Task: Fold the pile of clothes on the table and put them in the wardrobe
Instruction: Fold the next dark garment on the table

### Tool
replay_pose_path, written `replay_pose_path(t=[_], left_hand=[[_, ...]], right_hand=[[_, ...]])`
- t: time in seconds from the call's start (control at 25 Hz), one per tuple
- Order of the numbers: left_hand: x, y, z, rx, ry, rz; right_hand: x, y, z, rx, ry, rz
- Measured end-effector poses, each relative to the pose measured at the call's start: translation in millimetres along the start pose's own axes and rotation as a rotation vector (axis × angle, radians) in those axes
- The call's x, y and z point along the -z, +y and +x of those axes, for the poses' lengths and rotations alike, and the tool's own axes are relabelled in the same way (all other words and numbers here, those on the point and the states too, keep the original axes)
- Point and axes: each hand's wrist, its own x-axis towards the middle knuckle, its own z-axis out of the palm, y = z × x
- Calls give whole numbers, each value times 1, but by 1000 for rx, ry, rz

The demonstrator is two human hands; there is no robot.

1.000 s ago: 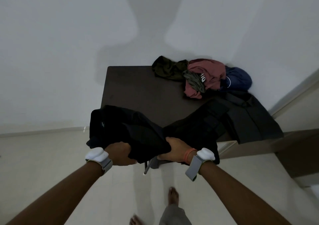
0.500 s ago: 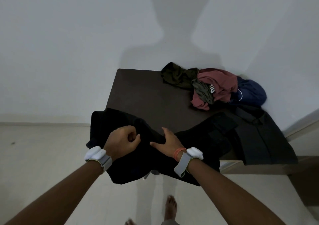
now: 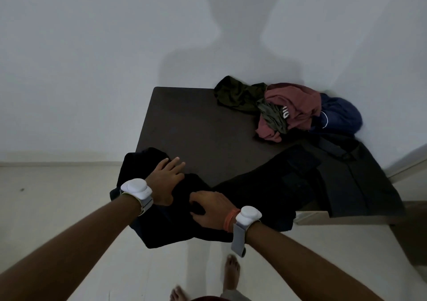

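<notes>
1. The black garment (image 3: 175, 222) is in the lower middle of the frame, on the near left corner of the table (image 3: 196, 125). Part of it hangs over the edge toward the floor.
2. The left hand (image 3: 165, 178) lies flat on it, fingers straight and released, and presses the cloth down.
3. The right hand (image 3: 213, 209) is just beside it, lower and to the right. Its fingers are bent into the cloth and seem to grasp a fold.
4. One second ago both hands were clenched on the garment and held it up at the table edge. Half a second ago the left was a fist and the right was spread. Now the cloth is down and the left has opened.
5. I judge that carrying is over and flattening begins. The garment is bunched, not yet folded.
6. At the right, just beside it, a second black piece (image 3: 277, 180) and a grey piece (image 3: 360, 185) lie spread on the table.
7. The pile (image 3: 293, 102) of olive, maroon and navy clothes sits in the upper right, against the wall, unfolded. No wardrobe is in view, so most of the task remains.
</notes>
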Motion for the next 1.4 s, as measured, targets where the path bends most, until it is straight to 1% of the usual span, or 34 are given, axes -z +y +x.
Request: replay_pose_path(t=[0.08,0.16,0.2,0.24,0.28,0.4,0.52,0.6,0.64,0.72,0.8,0.84,0.92,1.04,1.16,1.24,1.32,1.4], left_hand=[[-5,1,1,14,52,36],[-6,4,0,15,74,34],[-8,5,-3,21,63,22],[-8,7,-6,25,63,0],[-8,8,-10,19,76,-13],[-18,10,-22,-39,106,-114],[-25,15,-36,-47,135,-304],[-25,16,-45,-10,97,-442],[-23,18,-49,29,90,-520],[-20,20,-52,152,118,-723],[-22,22,-51,273,225,-907],[-27,20,-51,326,253,-925],[-36,17,-47,365,213,-841],[-49,26,-42,323,126,-785],[-53,44,-39,285,116,-770],[-53,48,-40,350,170,-927],[-47,47,-42,431,240,-1175],[-39,46,-47,419,299,-1351]], right_hand=[[2,1,-1,-219,3,142],[7,8,-2,-432,103,337],[6,14,-1,-496,166,376],[5,21,-1,-531,210,359],[4,27,-1,-547,203,315],[-3,35,4,-578,74,222],[-9,32,13,-529,32,125],[-9,30,18,-489,-4,63],[-8,29,19,-477,-3,49],[-8,28,20,-485,36,102],[-7,27,19,-493,72,195],[-6,25,18,-483,92,224],[-4,21,17,-452,146,258],[-1,11,15,-306,190,236],[-3,-4,12,-134,236,129],[0,-12,11,-112,311,130],[7,-15,11,-111,367,148],[18,-20,11,-86,400,116]])
